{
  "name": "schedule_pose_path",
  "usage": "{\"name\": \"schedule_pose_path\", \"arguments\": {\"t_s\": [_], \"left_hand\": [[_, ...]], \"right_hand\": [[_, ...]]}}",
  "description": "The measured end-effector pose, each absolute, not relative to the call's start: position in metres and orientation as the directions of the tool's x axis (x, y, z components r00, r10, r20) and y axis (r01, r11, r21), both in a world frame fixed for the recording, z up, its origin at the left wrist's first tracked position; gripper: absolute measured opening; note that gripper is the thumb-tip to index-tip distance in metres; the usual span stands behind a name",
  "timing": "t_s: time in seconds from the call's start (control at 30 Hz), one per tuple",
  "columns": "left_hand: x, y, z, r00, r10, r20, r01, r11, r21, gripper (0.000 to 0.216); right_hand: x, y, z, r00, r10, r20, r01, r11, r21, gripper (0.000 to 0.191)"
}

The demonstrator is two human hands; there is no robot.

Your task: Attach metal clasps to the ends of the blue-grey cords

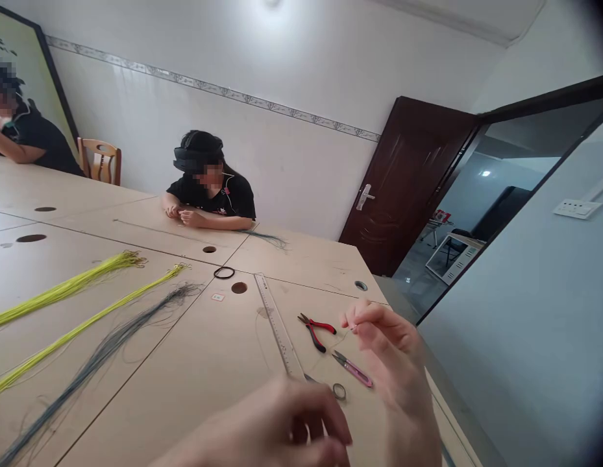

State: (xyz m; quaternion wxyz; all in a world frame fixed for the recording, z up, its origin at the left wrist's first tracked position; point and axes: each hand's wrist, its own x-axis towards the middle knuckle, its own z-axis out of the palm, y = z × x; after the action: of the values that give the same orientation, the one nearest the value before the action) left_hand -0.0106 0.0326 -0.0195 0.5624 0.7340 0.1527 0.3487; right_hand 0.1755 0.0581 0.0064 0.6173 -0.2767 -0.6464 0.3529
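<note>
Raised over the table's right side, my right hand pinches a thin thread between thumb and forefinger; a pale tiny piece shows at the fingertips, too small to name. My left hand, blurred at the bottom, has its fingers curled toward the thumb, and what they hold, if anything, is hidden. Red-and-black pliers lie open left of my right hand. Pink-handled thread snips rest beside that hand. A clear ruler stretches away beyond my left hand. Between my hands is a small metal ring.
Yellow cord bundles and a grey-blue thread bundle lie on the left. A black hair-tie-like loop sits near a round table hole. Across the table a person sits with hands together; another person is farther left.
</note>
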Motion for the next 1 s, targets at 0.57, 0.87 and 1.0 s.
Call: {"name": "schedule_pose_path", "arguments": {"t_s": [0.57, 0.87, 1.0], "left_hand": [[0.044, 0.059, -0.001, 0.547, 0.78, 0.304, -0.46, -0.023, 0.887, 0.015], [0.036, 0.058, 0.005, 0.486, 0.846, 0.221, -0.33, -0.057, 0.942, 0.015], [0.032, 0.06, 0.007, 0.442, 0.867, 0.229, -0.273, -0.113, 0.955, 0.012]], "right_hand": [[0.196, 0.055, 0.004, -0.193, 0.821, 0.538, -0.369, 0.447, -0.815, 0.011], [0.185, 0.064, 0.001, -0.326, 0.823, 0.466, -0.446, 0.3, -0.843, 0.01], [0.182, 0.068, -0.001, -0.338, 0.823, 0.456, -0.422, 0.301, -0.855, 0.01]]}}
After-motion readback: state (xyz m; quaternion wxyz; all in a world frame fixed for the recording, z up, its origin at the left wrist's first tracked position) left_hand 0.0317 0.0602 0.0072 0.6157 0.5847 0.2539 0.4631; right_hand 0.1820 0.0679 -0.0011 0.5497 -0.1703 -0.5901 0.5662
